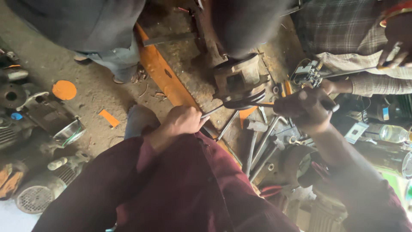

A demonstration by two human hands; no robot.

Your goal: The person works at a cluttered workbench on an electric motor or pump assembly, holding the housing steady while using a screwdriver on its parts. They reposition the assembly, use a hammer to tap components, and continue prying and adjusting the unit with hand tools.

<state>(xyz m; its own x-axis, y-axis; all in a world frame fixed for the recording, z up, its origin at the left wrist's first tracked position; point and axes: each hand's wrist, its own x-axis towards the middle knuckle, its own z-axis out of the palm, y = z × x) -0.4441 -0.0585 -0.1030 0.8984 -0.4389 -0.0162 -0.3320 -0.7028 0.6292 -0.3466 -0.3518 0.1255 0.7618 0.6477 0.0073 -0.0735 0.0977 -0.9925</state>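
Note:
My left hand (182, 121) is closed around the end of a thin metal rod (213, 111) that runs toward a grooved pulley (244, 101) on a rusty motor part (237, 78) on the bench. My right hand (305, 109) grips a dark tool handle beside the same pulley, on its right side. I wear maroon sleeves. Another person's hand (397, 41) in a plaid sleeve holds a small tool at the upper right, near a wired electrical part (308, 73).
An orange-edged workbench (161, 73) carries several long wrenches and spanners (262, 144). Old motors (36, 191) and a steel bowl (68, 131) lie on the dirt floor at left. Someone in grey stands at the top (86, 25). A plastic bottle (392, 133) lies right.

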